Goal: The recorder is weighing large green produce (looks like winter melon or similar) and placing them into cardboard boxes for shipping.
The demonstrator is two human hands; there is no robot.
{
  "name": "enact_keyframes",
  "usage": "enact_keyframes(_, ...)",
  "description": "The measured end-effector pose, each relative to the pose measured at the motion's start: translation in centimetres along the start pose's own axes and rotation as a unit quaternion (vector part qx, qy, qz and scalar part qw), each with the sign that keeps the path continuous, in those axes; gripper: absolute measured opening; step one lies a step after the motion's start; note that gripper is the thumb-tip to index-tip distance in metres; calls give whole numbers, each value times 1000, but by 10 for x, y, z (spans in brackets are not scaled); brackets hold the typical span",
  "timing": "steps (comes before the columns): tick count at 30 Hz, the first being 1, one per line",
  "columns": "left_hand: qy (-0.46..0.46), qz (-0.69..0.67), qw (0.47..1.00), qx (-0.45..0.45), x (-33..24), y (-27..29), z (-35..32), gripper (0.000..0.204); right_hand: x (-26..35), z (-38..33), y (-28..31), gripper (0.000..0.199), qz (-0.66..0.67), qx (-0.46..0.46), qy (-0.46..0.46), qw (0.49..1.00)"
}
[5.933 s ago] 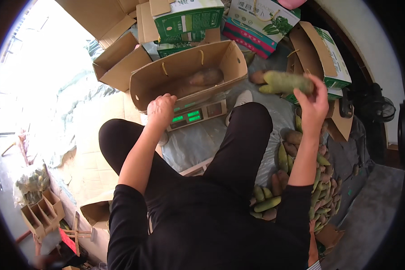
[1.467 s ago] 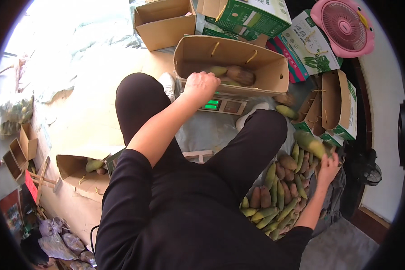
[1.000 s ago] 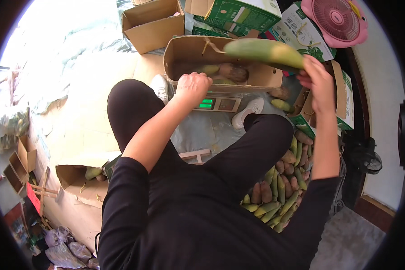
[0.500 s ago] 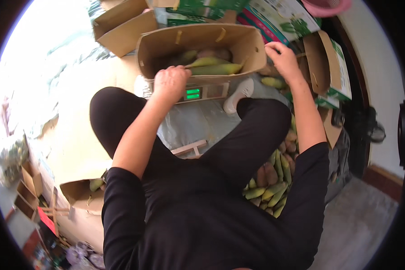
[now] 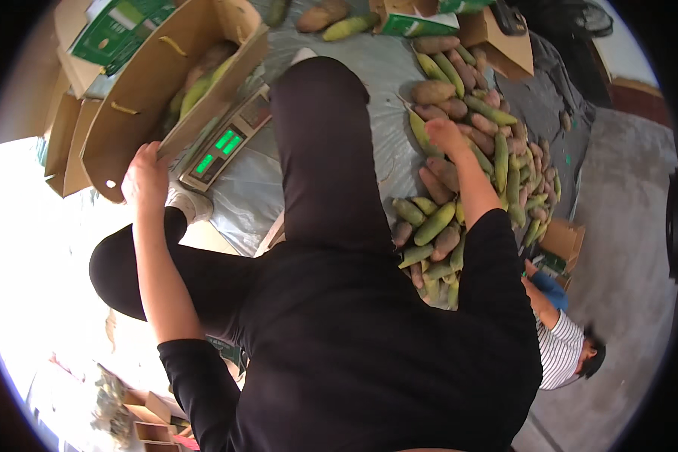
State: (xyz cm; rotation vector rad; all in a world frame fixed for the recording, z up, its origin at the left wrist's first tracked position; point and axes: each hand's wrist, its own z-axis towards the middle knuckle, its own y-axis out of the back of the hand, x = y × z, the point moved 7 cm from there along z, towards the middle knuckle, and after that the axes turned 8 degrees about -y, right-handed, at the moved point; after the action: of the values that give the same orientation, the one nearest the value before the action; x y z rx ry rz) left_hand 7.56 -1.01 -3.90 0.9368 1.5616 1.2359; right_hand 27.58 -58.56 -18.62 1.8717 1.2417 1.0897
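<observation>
My left hand (image 5: 147, 179) grips the near rim of a long cardboard box (image 5: 102, 154) with its fingers hooked over the edge. Inside the box lie green, tapered vegetables (image 5: 197, 98) and a few brownish ones, partly hidden by its walls. The box sits on a scale (image 5: 211, 162) with lit green digits. Over on the right, my right hand (image 5: 446, 138) is at a loose pile, right beside a long green tapered vegetable (image 5: 420, 129). Its fingers are bent and partly hidden, so I cannot tell whether they hold anything.
Green tapered and reddish-brown tuber-like vegetables (image 5: 516, 162) spread along my right on grey plastic sheeting (image 5: 343, 49). Open cardboard boxes (image 5: 499, 44) stand at the far side and far left (image 5: 69, 143). A person in a striped top (image 5: 561, 350) is at the lower right.
My view has turned to the right, so the box and scale appear further left. My right hand has left the box's right end and moved to the pile; my left hand stays on the rim.
</observation>
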Motion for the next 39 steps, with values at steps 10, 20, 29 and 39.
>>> enact_keyframes(10, -45, -52, 997, -28, 7, -10, -1, 23, -210, -101, -146, 17, -127, 243, -111, 955)
enact_keyframes(20, -14, -28, 999, 14, 22, -12, -2, 31, -257, -204, -117, 31, 202, 39, -599, 773)
enact_keyframes(29, -74, -3, 996, -54, 37, -29, 2, 28, -259, -202, -134, 56, 240, -29, -618, 748)
enact_keyframes(39, -44, -30, 999, -15, 26, -15, -3, 28, -268, -213, -175, 61, 315, -138, -622, 704)
